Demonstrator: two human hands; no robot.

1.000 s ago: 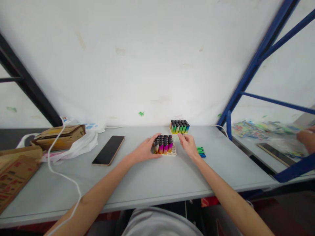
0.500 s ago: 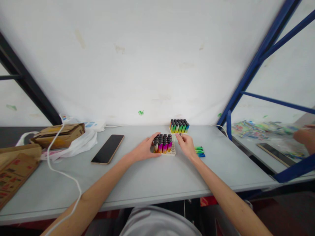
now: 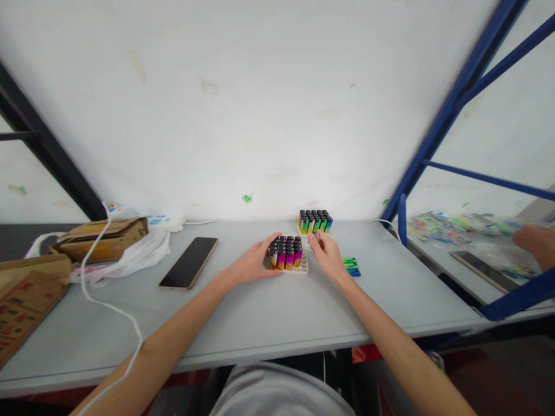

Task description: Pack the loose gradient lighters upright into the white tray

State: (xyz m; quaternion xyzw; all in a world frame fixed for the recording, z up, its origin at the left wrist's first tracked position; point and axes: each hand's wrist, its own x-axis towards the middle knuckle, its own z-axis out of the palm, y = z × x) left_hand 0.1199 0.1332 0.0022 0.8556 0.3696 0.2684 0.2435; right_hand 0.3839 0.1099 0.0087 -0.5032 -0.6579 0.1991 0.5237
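Observation:
Upright lighters [image 3: 290, 258] with black tops and purple-to-yellow bodies fill most of a white tray [image 3: 303, 268]; holes show along its right side. My left hand [image 3: 255, 262] is closed round the tray's left end, thumb behind and fingers in front. Just right of the tray, my right hand [image 3: 326, 255] pinches a lighter [image 3: 317, 234], of which only the dark top shows past the fingers. Beside that hand lie several green and blue lighters [image 3: 351, 266] on the table. Behind it stands a second group of green, yellow and blue lighters [image 3: 315, 222] in a white tray.
A phone [image 3: 189, 263] lies left of my left hand. Farther left are cardboard boxes [image 3: 102, 238], a white plastic bag [image 3: 145, 251] and a white cable [image 3: 113, 312]. A blue metal frame [image 3: 402, 211] stands at right; beyond it another person's hand [image 3: 535, 242] is near plastic-wrapped goods.
The view has shifted very slightly. Both hands keep nearly the same places by the tray, and the lighters in it look unchanged.

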